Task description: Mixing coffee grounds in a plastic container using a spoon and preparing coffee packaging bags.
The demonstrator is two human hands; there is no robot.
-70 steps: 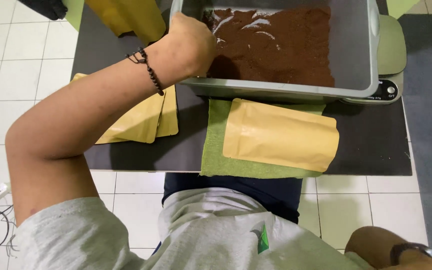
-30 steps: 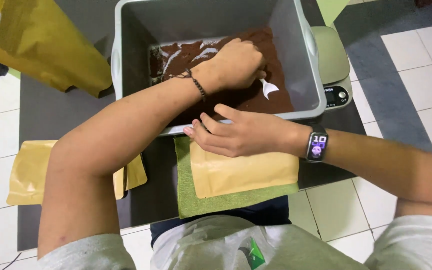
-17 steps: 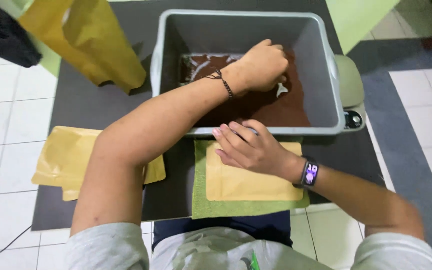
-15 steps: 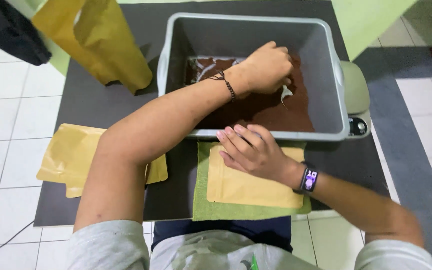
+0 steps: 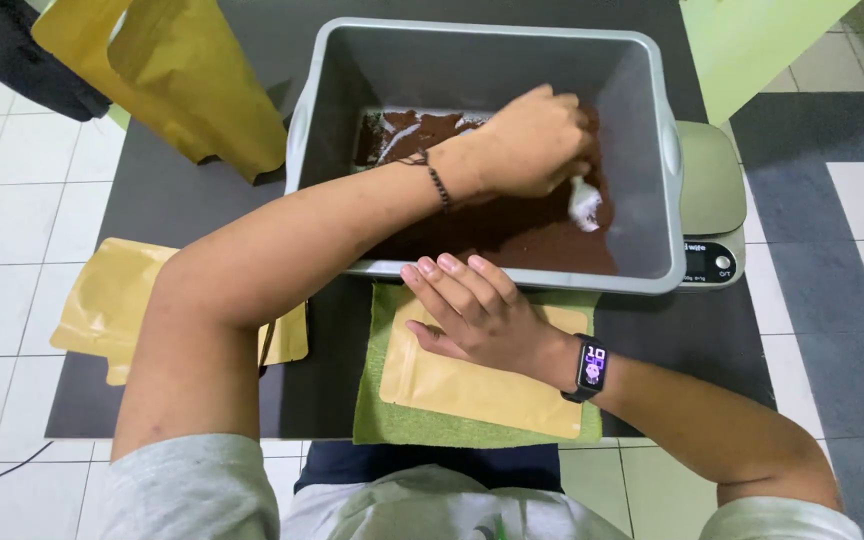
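My left hand [image 5: 532, 140], with a dark bracelet on its wrist, reaches into a grey plastic bin [image 5: 512, 275] and is shut on a white scoop [image 5: 584, 205]. The scoop dips into brown powder [image 5: 512, 235] that covers the bin's floor. My right hand [image 5: 477, 310], with a smartwatch on its wrist, lies flat with fingers spread on a tan paper pouch [image 5: 472, 390]. The pouch rests on a green cloth [image 5: 372, 400] just in front of the bin. Its fingertips nearly touch the bin's near rim.
A small kitchen scale [image 5: 709, 200] sits at the bin's right side. Flat tan pouches [image 5: 112, 305] are stacked at the left on the dark mat [image 5: 202, 210]. More tan pouches [image 5: 192, 80] stand at the top left beside a black object [image 5: 12, 50]. White tiled floor surrounds the mat.
My right hand came into view and settled flat on the pouch. My left hand stayed in the bin, shifting right with the scoop.
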